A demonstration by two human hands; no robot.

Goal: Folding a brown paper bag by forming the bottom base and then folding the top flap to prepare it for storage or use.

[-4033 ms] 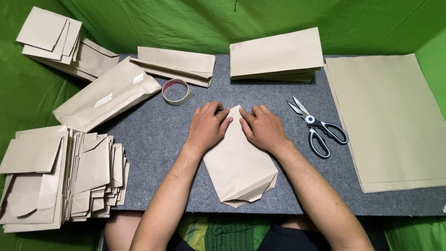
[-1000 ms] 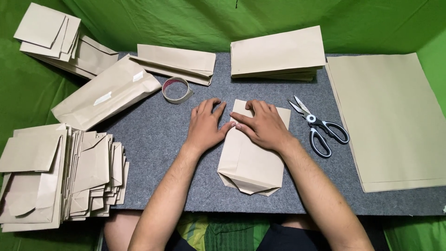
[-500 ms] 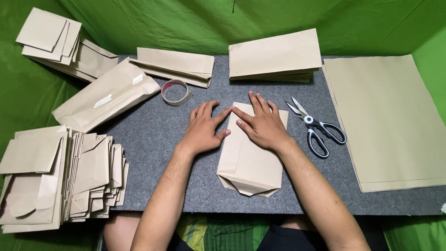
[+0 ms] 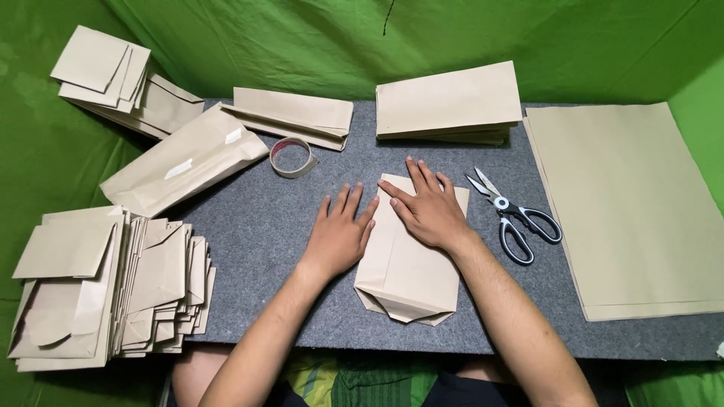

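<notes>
Right hand [image 4: 426, 212] lies flat, fingers spread, pressing the top half of a half-folded brown paper bag [image 4: 411, 260] mid-mat; left hand [image 4: 341, 234] is open too, palm down on the grey mat [image 4: 264, 249], fingertips touching the bag's left edge. Large uncut sheets [image 4: 626, 211] sit far right, finished bags [image 4: 105, 283] stacked far left, more folded stacks [image 4: 449, 102] at the back. Scissors [image 4: 513, 215] and tape roll [image 4: 292, 157] lie untouched. Judging by this: side folds done, bottom flap folded but seemingly untaped.

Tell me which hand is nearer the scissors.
Right. The right hand lies flat on the folded paper bag, just beside the scissors; the left hand sits farther off, at the bag's opposite edge.
</notes>
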